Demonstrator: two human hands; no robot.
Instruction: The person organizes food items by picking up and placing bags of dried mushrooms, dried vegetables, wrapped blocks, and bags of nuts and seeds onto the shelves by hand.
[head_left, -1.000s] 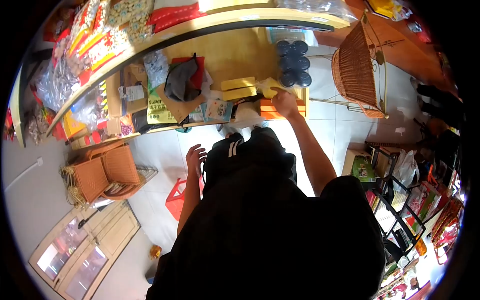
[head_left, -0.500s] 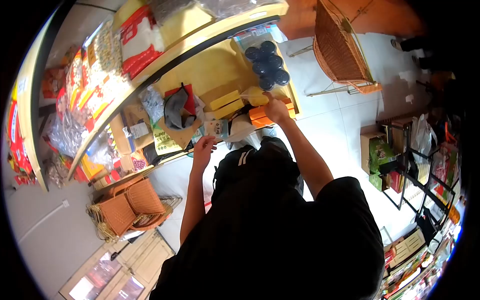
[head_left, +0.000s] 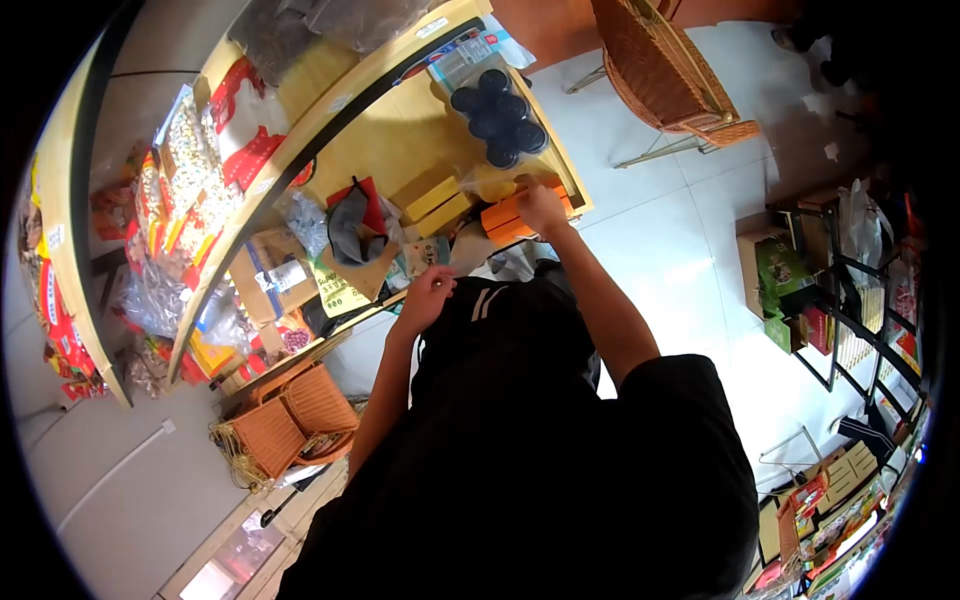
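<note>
My right hand (head_left: 543,210) is closed at the shelf's right end, beside an orange box (head_left: 500,221). A thin clear plastic bag (head_left: 488,184) appears to run from its fingers; glare hides much of the film. My left hand (head_left: 430,296), fingers curled together, is at the shelf's front edge and seems to pinch the other side of the bag. Between the hands are a small printed packet (head_left: 427,252) and pale film. Yellow boxes (head_left: 437,207) lie behind them. A shrink-wrapped pack of dark-lidded jars (head_left: 497,118) stands farther back.
The wooden shelf (head_left: 385,135) also bears a grey cloth item (head_left: 352,228), a yellow-green bag (head_left: 343,292) and a cardboard box (head_left: 268,272). Bagged dry goods (head_left: 190,160) fill the left shelf. Wicker chairs (head_left: 660,75) stand nearby, and a black rack (head_left: 850,290) is right.
The view has shifted, so the shelf appears farther left. My right hand is now lower, alongside the orange box. My left hand has drawn nearer to it, fingers more curled.
</note>
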